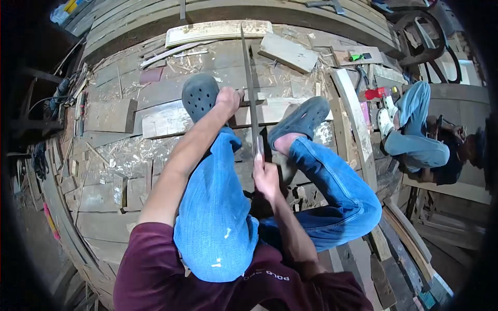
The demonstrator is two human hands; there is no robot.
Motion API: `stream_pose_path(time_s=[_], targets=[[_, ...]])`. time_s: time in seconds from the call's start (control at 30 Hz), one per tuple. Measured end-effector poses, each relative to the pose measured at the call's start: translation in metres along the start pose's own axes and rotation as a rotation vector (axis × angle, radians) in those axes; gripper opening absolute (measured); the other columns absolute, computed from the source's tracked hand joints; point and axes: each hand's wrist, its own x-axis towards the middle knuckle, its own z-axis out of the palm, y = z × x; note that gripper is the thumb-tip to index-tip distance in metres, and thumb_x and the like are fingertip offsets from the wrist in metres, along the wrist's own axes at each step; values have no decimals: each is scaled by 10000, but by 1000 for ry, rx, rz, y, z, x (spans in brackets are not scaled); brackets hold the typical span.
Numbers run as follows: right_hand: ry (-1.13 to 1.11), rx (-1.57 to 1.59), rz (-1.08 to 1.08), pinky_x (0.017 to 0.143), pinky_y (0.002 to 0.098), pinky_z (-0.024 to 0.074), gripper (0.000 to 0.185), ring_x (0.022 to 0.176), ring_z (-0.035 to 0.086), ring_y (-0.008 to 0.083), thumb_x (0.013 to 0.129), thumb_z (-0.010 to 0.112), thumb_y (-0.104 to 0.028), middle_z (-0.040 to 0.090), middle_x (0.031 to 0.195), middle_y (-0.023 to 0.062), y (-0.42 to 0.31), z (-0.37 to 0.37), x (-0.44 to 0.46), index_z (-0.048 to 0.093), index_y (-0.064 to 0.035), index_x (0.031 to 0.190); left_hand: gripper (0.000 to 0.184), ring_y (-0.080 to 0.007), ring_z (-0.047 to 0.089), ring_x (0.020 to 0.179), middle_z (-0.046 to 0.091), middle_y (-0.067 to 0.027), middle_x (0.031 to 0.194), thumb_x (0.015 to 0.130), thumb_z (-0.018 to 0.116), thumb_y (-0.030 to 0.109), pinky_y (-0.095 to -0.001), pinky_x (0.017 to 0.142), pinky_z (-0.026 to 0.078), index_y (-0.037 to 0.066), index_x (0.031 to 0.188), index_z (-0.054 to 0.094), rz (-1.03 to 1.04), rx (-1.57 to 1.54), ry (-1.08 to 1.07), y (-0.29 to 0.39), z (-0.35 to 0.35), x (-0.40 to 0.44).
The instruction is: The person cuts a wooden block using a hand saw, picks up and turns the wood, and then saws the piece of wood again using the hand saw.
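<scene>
My right hand (pixel 265 179) is closed around the handle of a handsaw, whose long narrow blade (pixel 250 78) points away from me. The blade crosses a pale wooden board (pixel 168 123) lying sideways between my feet. Beside the blade, my left hand (pixel 229 100) is closed on a narrow dark piece of wood (pixel 252 103), partly hidden by my fingers. My left clog (pixel 200 97) rests over the board near that hand. On the other side of the saw is my right clog (pixel 301 123).
A short plank (pixel 288 52) and a whitish board (pixel 218 33) lie ahead among shavings. Stacked beams (pixel 238 11) line the far side. At the right sit a red-handled tool (pixel 377 93), a long pale strip (pixel 354 119) and another person (pixel 420 132). A wood block (pixel 110 116) lies left.
</scene>
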Motion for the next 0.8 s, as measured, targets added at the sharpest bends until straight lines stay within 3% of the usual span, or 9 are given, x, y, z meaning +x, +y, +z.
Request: stream_pose_path(time_s=[0.13, 0.3, 0.33, 0.43, 0.5, 0.53, 0.63, 0.7, 0.8], targets=[[-18, 46, 10, 484, 412, 380, 601, 489, 510, 174, 929, 428, -448, 454, 481, 151, -21, 10, 44, 535, 62, 628, 390, -227, 659, 803, 671, -77, 887, 859, 429, 150, -355, 669, 501, 119, 1244, 476, 56, 26, 64, -10, 5, 9], [-2, 24, -2, 564, 402, 435, 587, 550, 594, 226, 930, 427, -437, 503, 507, 185, -8, -1, -7, 565, 54, 640, 348, -200, 643, 847, 666, -45, 911, 872, 456, 171, -330, 686, 476, 123, 1213, 500, 38, 85, 112, -7, 3, 8], [-23, -44, 57, 506, 378, 405, 587, 499, 531, 164, 936, 432, -427, 467, 473, 147, -4, -1, -2, 550, 49, 613, 328, -195, 645, 864, 669, -39, 927, 886, 458, 183, -323, 698, 479, 129, 1206, 507, 34, 75, 104, 1, 11, -2], [-52, 171, 30, 419, 361, 317, 603, 431, 367, 110, 941, 442, -419, 372, 430, 64, -19, 7, 29, 485, 39, 551, 334, -198, 650, 898, 670, -45, 972, 886, 476, 171, -320, 697, 500, 123, 1215, 512, 15, 85, 23, -1, -2, -4], [0, 78, 28, 429, 364, 331, 604, 441, 388, 118, 941, 439, -419, 380, 435, 67, -17, 7, 29, 479, 40, 549, 321, -198, 646, 938, 668, -52, 997, 886, 478, 164, -317, 700, 506, 127, 1203, 518, 35, 84, -20, 2, -15, -8], [-12, 75, 24, 432, 366, 337, 605, 445, 400, 123, 940, 440, -421, 389, 441, 72, -14, 3, 26, 485, 42, 553, 236, -228, 668, 836, 679, -89, 898, 852, 464, 150, -337, 666, 501, 131, 1078, 530, 42, 52, 53, -1, -4, 0], [-6, 48, 1, 457, 379, 376, 610, 448, 472, 159, 938, 435, -426, 427, 451, 107, 10, 3, -1, 499, 49, 560, 230, -230, 663, 820, 675, -77, 878, 859, 446, 156, -329, 688, 494, 120, 1071, 528, 17, -13, 174, -6, 15, 8], [-52, 116, 111, 473, 390, 395, 595, 456, 510, 185, 931, 445, -419, 459, 460, 144, 5, 0, -12, 522, 55, 580, 240, -232, 658, 822, 670, -75, 879, 860, 440, 160, -330, 708, 488, 118, 1081, 525, 14, 17, 189, 0, 17, 1], [16, -8, 26, 410, 280, 313, 601, 417, 391, 81, 941, 441, -446, 418, 442, -15, 3, 7, -2, 453, -60, 481, 267, -234, 650, 836, 663, -74, 896, 858, 441, 155, -344, 727, 478, 112, 1112, 512, -11, 14, 54, -1, 6, 5]])
